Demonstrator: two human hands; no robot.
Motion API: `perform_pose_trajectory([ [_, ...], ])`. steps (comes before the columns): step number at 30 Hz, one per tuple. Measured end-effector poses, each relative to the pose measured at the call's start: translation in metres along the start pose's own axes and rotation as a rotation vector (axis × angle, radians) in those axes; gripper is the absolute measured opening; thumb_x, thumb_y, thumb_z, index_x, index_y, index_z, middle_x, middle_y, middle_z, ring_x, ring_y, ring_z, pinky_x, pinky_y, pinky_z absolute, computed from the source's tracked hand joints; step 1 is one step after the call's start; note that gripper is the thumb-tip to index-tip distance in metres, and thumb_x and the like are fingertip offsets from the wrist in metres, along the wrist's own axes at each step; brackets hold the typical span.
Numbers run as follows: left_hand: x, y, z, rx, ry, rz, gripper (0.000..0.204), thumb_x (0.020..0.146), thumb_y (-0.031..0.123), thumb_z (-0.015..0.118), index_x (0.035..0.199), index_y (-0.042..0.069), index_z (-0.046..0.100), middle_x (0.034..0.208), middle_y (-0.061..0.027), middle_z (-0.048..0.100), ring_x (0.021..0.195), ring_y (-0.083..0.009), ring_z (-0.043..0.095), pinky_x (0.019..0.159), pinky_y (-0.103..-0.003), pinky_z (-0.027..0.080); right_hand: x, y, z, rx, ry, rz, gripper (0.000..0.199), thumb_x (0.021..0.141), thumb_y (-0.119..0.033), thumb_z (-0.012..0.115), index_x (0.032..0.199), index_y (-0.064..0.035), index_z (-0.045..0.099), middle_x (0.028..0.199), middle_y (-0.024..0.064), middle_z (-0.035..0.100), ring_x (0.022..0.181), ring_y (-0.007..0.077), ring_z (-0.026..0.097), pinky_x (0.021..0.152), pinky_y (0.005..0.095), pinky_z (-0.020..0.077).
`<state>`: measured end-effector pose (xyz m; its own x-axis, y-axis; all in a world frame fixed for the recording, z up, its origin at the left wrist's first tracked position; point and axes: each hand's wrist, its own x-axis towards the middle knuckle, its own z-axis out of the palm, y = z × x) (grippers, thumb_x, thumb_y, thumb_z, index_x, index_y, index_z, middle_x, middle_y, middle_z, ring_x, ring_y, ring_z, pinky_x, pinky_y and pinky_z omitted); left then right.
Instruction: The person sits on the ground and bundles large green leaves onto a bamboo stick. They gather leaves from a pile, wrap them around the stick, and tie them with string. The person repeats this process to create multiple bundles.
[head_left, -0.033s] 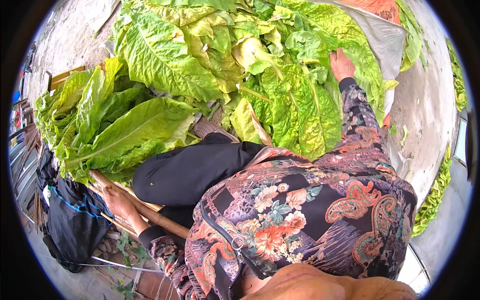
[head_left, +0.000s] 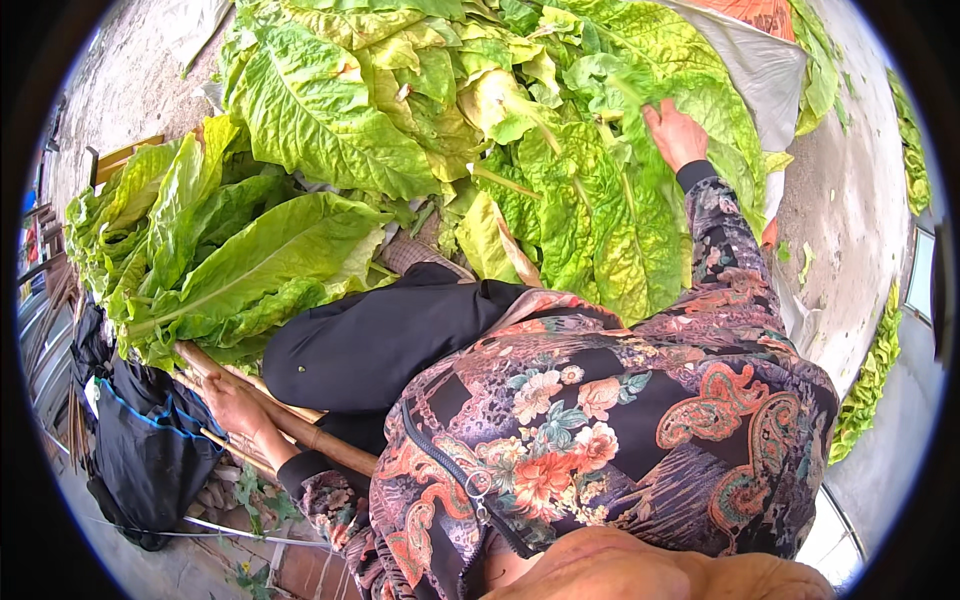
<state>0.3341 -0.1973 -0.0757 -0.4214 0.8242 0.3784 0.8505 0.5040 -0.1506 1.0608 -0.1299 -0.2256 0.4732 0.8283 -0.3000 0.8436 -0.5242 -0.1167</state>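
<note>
A large heap of broad green and yellowing tobacco leaves (head_left: 320, 120) spreads in front of me. On its right side my right hand (head_left: 678, 134) is closed at the fingertips on a green tobacco leaf (head_left: 612, 85), which is slightly blurred by motion. At the lower left my left hand (head_left: 236, 408) is wrapped round a brown wooden pole (head_left: 325, 440), which slants past my black-clad leg. Just beyond the pole's far end lies a bunch of tobacco leaves (head_left: 270, 255) with thick pale midribs. The undersides of the fingers are hidden on both hands.
A black bag with blue trim (head_left: 150, 450) stands at the left, near thin sticks (head_left: 75, 400). A pale sheet (head_left: 765, 75) borders the heap at the right. More leaves (head_left: 870, 390) line the far right edge of the concrete floor (head_left: 850, 220).
My right hand has shifted slightly left, and the leaf at its fingertips has moved. My left hand stays on the pole.
</note>
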Motion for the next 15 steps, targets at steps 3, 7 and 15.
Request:
perform_pose_trajectory([
  [3,0.005,-0.005,0.006,0.007,0.013,0.029,0.024,0.091,0.026,0.042,0.097,0.015,0.063,0.088,-0.0086,0.066,0.075,-0.0335,0.062,0.064,-0.046,0.046,-0.019,0.001,0.037,-0.159,-0.119,-0.082,0.063,0.087,-0.061,0.042,0.103,-0.0009,0.055,0.082,0.0200,0.064,0.079,0.0356,0.063,0.069,0.0476,0.0485],
  [7,0.004,-0.009,0.005,-0.021,0.026,0.021,0.023,0.091,0.025,0.042,0.096,0.015,0.063,0.089,-0.0093,0.066,0.075,-0.0339,0.062,0.064,-0.046,0.046,0.001,0.023,0.101,-0.196,0.023,-0.154,0.054,0.081,-0.048,0.058,0.120,-0.0099,0.054,0.092,0.0159,0.063,0.085,0.0323,0.063,0.073,0.0454,0.0499],
  [15,-0.003,-0.017,0.003,0.002,0.055,0.034,0.018,0.089,0.019,0.048,0.094,0.013,0.064,0.085,-0.0093,0.067,0.075,-0.0276,0.064,0.064,-0.039,0.050,0.055,0.056,0.126,-0.152,-0.062,-0.107,0.059,0.075,-0.032,0.068,0.127,-0.0118,0.050,0.118,0.0207,0.049,0.105,0.0399,0.054,0.088,0.0476,0.0461],
])
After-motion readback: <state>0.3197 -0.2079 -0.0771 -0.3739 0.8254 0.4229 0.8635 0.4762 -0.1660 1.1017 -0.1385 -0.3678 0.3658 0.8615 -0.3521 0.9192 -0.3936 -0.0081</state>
